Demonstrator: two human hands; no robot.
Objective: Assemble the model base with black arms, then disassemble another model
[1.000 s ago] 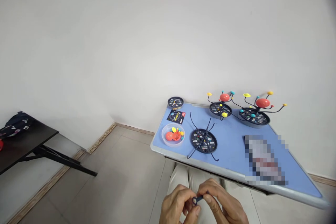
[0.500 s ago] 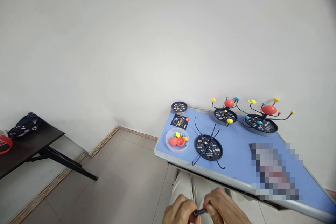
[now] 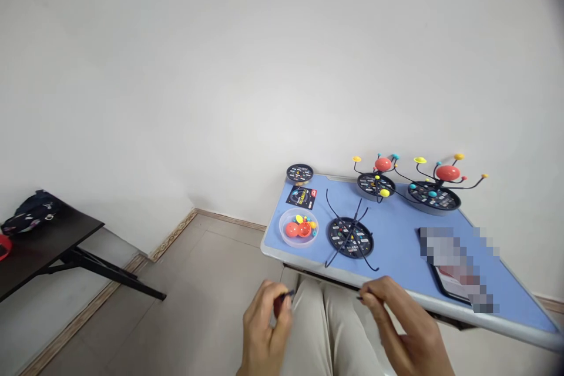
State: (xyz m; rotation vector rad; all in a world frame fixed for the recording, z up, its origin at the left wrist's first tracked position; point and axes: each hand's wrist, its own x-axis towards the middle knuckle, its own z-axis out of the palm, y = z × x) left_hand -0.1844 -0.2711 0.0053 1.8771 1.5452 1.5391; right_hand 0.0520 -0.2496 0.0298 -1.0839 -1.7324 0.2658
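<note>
My left hand (image 3: 267,326) is closed in a pinch over my lap, left of the table's near corner. A short dark rod-like piece (image 3: 289,293) sticks out between its thumb and forefinger, with the rest hidden by the fingers. Off to the right, my right hand (image 3: 405,323) pinches a thin dark rod piece (image 3: 360,292) near the table's front edge; only its tip shows. Beyond the hands, a round black base (image 3: 351,239) printed with small labels stands on the table, several curved black rods (image 3: 339,221) spreading from its centre.
On the blue table (image 3: 396,252), a clear bowl (image 3: 287,239) holds red half-spheres and small coloured balls. Behind it lie a black card (image 3: 301,197) and a round container (image 3: 300,173). Two planet models (image 3: 382,164) stand along the wall. A partly blurred phone (image 3: 445,282) lies at right.
My hands have moved apart, left hand leftward and right hand rightward, both higher in view. The dark parts they held together are now separate, one in each hand. The view has shifted slightly.
</note>
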